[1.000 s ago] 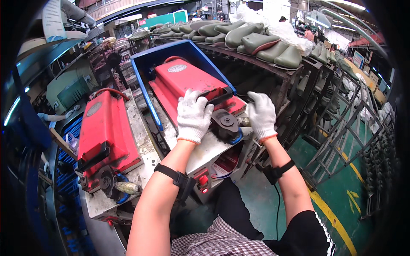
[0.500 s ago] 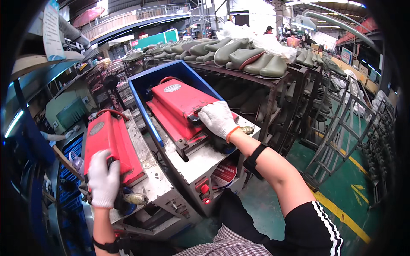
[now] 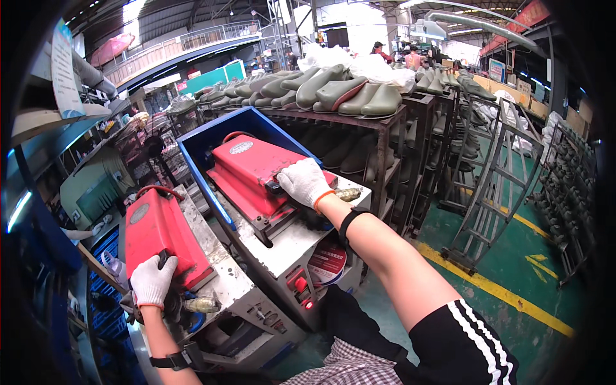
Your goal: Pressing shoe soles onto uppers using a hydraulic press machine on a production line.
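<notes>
Two red machine covers stand side by side on white metal cabinets. On the left cover (image 3: 154,224), my left hand (image 3: 153,281), in a white knit glove, is closed round a black handle (image 3: 165,258) at the front end. My right hand (image 3: 305,182), gloved the same way with an orange cuff, grips the black handle (image 3: 273,188) of the right cover (image 3: 247,159). The palms partly hide both handles. A mottled green-brown rounded piece (image 3: 204,304) sticks out below the left cover, and a similar piece (image 3: 348,194) shows beside my right wrist.
A blue open-fronted housing (image 3: 186,151) surrounds the right cover. Red buttons (image 3: 300,283) sit on the cabinet front. Behind, a rack (image 3: 385,131) carries many olive-green shoes (image 3: 378,101). Metal trolley frames (image 3: 491,199) stand on the green floor at right; blue crates (image 3: 106,289) lie at left.
My left hand has gone from blurred, loosely bent fingers over the left cover to a closed grip on its handle. My right hand keeps its hold. The whole view has shifted slightly.
</notes>
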`<control>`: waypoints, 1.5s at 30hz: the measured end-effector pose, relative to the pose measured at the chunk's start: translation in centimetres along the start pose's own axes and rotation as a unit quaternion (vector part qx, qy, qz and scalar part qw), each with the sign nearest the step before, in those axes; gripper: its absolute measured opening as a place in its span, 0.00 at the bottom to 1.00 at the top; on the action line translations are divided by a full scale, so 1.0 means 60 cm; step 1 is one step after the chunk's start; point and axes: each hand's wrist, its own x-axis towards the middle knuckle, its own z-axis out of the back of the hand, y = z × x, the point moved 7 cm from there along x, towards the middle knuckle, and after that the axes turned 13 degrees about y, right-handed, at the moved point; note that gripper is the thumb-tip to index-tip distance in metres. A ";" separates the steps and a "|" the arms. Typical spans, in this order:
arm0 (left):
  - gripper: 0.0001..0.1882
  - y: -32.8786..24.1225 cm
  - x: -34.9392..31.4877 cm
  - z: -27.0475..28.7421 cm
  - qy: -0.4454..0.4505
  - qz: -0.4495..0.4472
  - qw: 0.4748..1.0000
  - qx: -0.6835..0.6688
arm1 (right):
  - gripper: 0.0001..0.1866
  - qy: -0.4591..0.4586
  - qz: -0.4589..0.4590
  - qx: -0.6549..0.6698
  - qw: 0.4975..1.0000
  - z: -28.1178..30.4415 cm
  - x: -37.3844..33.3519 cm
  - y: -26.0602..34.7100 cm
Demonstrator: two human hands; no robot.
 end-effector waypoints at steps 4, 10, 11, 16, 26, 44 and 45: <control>0.31 0.000 -0.008 0.007 -0.015 0.020 1.000 0.010 | 0.16 0.015 -0.016 -0.058 0.998 -0.004 0.009 0.011; 0.32 -0.003 -0.010 0.006 -0.027 0.023 0.999 0.015 | 0.15 0.022 -0.019 -0.072 0.997 0.001 0.006 0.012; 0.32 -0.001 -0.010 0.005 -0.027 0.024 0.999 0.015 | 0.15 0.022 -0.018 -0.072 0.997 0.001 0.006 0.013; 0.31 0.001 -0.009 0.005 -0.040 0.027 0.999 0.015 | 0.14 0.032 -0.028 -0.058 0.997 0.005 0.005 0.011; 0.31 -0.002 -0.011 0.008 -0.035 0.033 0.999 -0.004 | 0.13 0.036 -0.028 -0.068 0.997 0.006 0.005 0.012; 0.31 0.005 -0.014 0.005 -0.041 0.033 0.999 0.004 | 0.13 0.015 -0.010 -0.069 0.997 0.007 0.007 0.020; 0.31 0.011 -0.019 0.006 -0.038 0.036 0.999 0.003 | 0.13 0.019 -0.004 -0.075 0.997 0.011 0.011 0.028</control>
